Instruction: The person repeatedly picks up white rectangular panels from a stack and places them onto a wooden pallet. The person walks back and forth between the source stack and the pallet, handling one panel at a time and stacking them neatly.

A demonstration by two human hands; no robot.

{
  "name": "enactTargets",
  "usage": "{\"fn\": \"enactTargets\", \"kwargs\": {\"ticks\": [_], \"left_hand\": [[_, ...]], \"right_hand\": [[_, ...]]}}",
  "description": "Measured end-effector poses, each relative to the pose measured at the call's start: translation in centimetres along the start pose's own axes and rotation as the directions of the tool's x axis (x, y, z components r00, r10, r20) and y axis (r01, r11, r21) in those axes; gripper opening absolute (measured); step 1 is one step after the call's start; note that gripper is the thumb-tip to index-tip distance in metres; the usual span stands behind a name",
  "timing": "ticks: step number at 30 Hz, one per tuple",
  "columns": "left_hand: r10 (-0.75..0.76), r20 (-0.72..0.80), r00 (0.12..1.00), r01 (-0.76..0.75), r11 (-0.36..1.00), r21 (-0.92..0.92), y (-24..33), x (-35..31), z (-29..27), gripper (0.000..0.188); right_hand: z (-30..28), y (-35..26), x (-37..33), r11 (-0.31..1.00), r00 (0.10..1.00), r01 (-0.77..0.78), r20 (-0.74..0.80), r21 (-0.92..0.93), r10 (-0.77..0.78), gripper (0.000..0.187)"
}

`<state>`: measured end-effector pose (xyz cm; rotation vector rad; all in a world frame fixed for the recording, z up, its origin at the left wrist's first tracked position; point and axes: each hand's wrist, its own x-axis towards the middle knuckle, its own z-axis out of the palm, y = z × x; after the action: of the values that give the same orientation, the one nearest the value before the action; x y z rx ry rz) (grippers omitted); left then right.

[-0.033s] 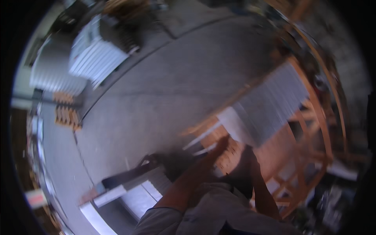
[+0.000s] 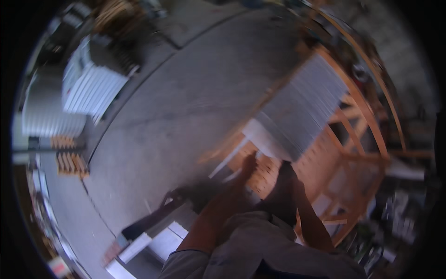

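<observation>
nearest is the person's own grey shirt [image 2: 260,246], with both bare forearms rising out of it toward the middle of the picture. the left hand [image 2: 247,166] stretches forward with its fingers straight and held together, the tips at the near edge of a flat white panel [image 2: 260,135]; whether they press on it or only hover at it cannot be told through the blur. the right hand [image 2: 285,174] is in shadow just beside it to the right, close under the panel's lower corner, and its fingers cannot be made out.

the panel lies directly ahead of both hands, up and slightly right of the fingertips. its long axis runs from lower left to upper right, along a slatted white sheet [image 2: 304,104] that continues it. both rest on a wooden frame [image 2: 357,139] of pale orange rails. the two hands are about equally near, the left one perhaps reaching a touch further in.

counted: two hands, one panel, one slatted sheet, one frame.

further off, across the grey concrete floor [image 2: 186,107], are two stacks of white slatted panels [image 2: 93,88] at upper left, and one small orange pallet [image 2: 69,160] at the left.
</observation>
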<state>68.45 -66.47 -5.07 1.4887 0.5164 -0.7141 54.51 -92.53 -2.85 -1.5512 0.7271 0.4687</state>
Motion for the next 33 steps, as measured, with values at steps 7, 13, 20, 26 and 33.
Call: {"fn": "enactTargets", "kwargs": {"ticks": [7,13,20,26,33], "left_hand": [[-0.170,0.034,0.985,0.174,0.976,-0.131,7.0,1.7,-0.9,0.050],[0.035,-0.060,0.998,-0.033,0.999,0.018,10.8,7.0,5.0,0.076],[0.455,-0.301,0.838,0.271,0.132,0.954,4.3,23.5,6.1,0.050],[0.516,-0.045,0.855,0.468,-0.731,0.497,4.2,19.1,7.2,0.059],[0.556,-0.402,0.728,0.524,-0.072,0.849,5.7,18.0,6.5,0.071]], "right_hand": [[-3.1,10.2,-14.0,0.723,0.891,-0.041,-0.303,0.689,0.339,0.033],[3.1,19.8,-26.7,0.525,0.582,-0.204,-0.329,0.826,0.744,0.030],[10.1,17.1,-27.5,0.667,0.578,-0.566,-0.344,0.486,0.741,0.029],[7.5,13.8,-25.7,0.536,0.522,-0.572,-0.229,0.620,0.822,0.029],[2.4,10.9,-26.1,0.444,0.481,-0.604,-0.141,0.662,0.865,0.029]]}}
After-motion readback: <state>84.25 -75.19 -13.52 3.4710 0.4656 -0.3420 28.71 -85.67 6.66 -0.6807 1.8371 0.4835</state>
